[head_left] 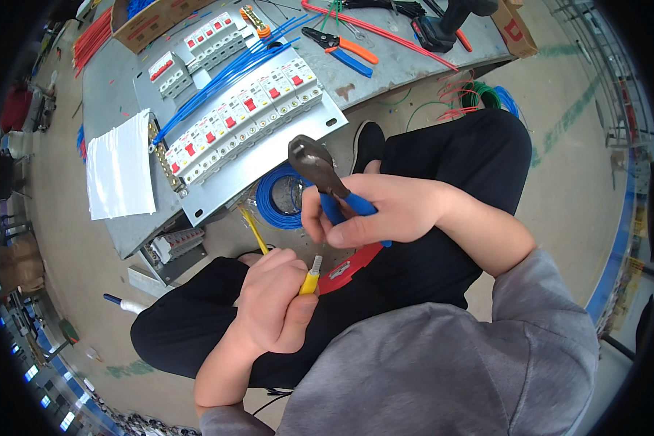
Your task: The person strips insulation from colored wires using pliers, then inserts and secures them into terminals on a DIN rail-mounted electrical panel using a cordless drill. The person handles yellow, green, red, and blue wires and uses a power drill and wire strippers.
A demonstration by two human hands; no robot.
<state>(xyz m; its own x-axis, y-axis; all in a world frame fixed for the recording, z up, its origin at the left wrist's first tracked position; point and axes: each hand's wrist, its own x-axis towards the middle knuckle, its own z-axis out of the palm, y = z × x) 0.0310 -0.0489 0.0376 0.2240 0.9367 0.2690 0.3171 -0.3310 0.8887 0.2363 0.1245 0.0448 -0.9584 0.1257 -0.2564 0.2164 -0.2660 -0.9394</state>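
Note:
My left hand [272, 301] is closed round a yellow cable [309, 283]. Bare metal strands show at the cable's upper end, beside my thumb; its other part comes out beyond my knuckles toward the table. In my right hand [396, 207] is a pair of pliers [314, 161] with blue handles, its dark metal head pointing up and away from me. The plier jaws are apart from the cable. Both hands are above my lap, with a red flat piece [352, 267] lying below them.
Ahead, a grey table [363, 86] carries a metal plate with a row of circuit breakers [249, 105], blue wires [221, 83], wire strippers [345, 52], a white sheet [121, 168] and a power tool [443, 29]. A blue wire coil [267, 207] is under the table's edge.

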